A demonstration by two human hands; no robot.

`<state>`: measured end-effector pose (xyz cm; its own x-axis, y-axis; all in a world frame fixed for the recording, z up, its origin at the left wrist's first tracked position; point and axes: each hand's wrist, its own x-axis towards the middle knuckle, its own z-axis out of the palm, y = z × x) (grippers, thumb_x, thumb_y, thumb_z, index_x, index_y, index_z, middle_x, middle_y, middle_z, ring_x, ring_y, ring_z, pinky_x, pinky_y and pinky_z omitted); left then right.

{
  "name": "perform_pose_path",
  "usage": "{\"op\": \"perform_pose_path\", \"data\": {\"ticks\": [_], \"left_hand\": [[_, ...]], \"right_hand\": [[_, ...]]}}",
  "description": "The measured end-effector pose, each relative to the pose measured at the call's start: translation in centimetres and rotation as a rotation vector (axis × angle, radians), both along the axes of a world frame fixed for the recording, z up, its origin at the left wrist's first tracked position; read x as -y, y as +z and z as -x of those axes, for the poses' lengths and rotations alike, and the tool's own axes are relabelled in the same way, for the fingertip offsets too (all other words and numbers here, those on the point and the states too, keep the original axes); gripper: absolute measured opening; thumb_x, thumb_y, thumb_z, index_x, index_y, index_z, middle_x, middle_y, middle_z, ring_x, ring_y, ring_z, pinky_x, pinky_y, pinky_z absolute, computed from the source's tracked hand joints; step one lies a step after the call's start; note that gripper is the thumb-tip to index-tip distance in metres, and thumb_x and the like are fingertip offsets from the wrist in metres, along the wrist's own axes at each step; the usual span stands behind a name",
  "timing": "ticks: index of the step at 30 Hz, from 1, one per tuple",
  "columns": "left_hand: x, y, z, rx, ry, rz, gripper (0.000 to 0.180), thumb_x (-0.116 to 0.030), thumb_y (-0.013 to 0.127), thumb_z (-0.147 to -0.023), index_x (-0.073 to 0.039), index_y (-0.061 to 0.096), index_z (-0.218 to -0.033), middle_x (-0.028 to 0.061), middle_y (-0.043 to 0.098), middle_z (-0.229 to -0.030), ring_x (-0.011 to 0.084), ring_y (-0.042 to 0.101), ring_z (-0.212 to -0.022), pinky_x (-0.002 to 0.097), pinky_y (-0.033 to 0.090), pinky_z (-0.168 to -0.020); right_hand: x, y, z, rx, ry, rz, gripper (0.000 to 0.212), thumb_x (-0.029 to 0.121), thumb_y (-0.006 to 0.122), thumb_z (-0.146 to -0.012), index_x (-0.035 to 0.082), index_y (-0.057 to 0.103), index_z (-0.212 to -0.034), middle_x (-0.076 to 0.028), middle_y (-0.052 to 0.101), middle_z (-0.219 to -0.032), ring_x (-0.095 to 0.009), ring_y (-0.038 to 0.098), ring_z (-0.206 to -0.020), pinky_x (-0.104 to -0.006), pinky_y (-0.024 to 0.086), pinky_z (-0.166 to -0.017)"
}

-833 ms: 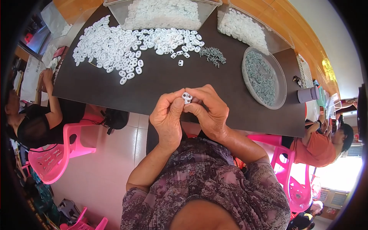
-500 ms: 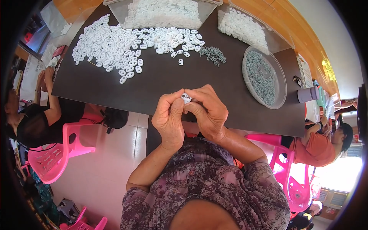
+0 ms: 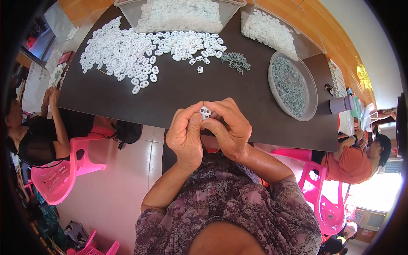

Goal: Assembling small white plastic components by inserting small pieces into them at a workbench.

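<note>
Between the fingertips of both hands, over the near edge of the dark table (image 3: 182, 91), sits a small white plastic piece (image 3: 205, 112) with round holes. My left hand (image 3: 186, 135) is closed, pinching it from the left between thumb and forefinger. From the other side, the thumb and forefinger of my right hand (image 3: 230, 127) close on the same piece. Beyond my hands lie a few loose white pieces (image 3: 200, 69) and a small heap of grey screws (image 3: 236, 62). A large spread of white oval two-holed pieces (image 3: 123, 51) covers the far left of the table.
A round clear tray (image 3: 315, 91) of grey screws stands at the right. Two clear bins (image 3: 127, 15) of white pieces line the back. A lilac cup (image 3: 341, 104) is at far right. Seated people (image 3: 38, 136) work on both sides, near pink chairs (image 3: 76, 170).
My fingers have shifted slightly and the white piece has turned, showing more of its holes. The person at the left has drawn their hands nearer.
</note>
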<state>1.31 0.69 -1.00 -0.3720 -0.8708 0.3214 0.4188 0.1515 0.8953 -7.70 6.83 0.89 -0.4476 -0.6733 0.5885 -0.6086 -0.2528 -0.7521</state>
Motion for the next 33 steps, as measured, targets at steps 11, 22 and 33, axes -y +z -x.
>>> {"op": "perform_pose_path", "data": {"ticks": [11, 22, 33], "left_hand": [[0.13, 0.15, -0.25, 0.051, -0.001, 0.046, 0.019, -0.003, 0.057, -0.089, 0.004, 0.063, -0.105, 0.0028, 0.054, -0.082, 0.0075, 0.050, -0.065, 0.0190, 0.044, -0.058], [0.13, -0.10, -0.29, 0.081, 0.009, 0.047, 0.017, -0.004, 0.057, -0.090, 0.003, 0.063, -0.104, 0.0028, 0.056, -0.085, 0.0081, 0.052, -0.074, 0.0204, 0.044, -0.068], [-0.30, -0.28, -0.20, -0.045, -0.005, -0.033, 0.018, -0.007, 0.054, -0.092, 0.004, 0.060, -0.104, 0.0040, 0.058, -0.093, 0.0083, 0.052, -0.082, 0.0211, 0.044, -0.075]], "right_hand": [[-0.10, -0.04, 0.26, -0.010, 0.007, 0.012, 0.026, -0.005, 0.061, -0.079, -0.003, 0.061, -0.105, -0.011, 0.062, -0.091, -0.021, 0.055, -0.075, -0.0289, 0.046, -0.065], [-0.27, -0.09, -0.17, 0.105, 0.025, -0.040, 0.035, -0.006, 0.066, -0.072, -0.001, 0.061, -0.106, -0.011, 0.062, -0.091, -0.020, 0.054, -0.072, -0.0286, 0.045, -0.061], [0.24, -0.56, 0.12, -0.099, 0.002, 0.030, 0.034, -0.002, 0.068, -0.071, -0.003, 0.060, -0.105, -0.012, 0.062, -0.091, -0.023, 0.054, -0.072, -0.0299, 0.046, -0.061]]}}
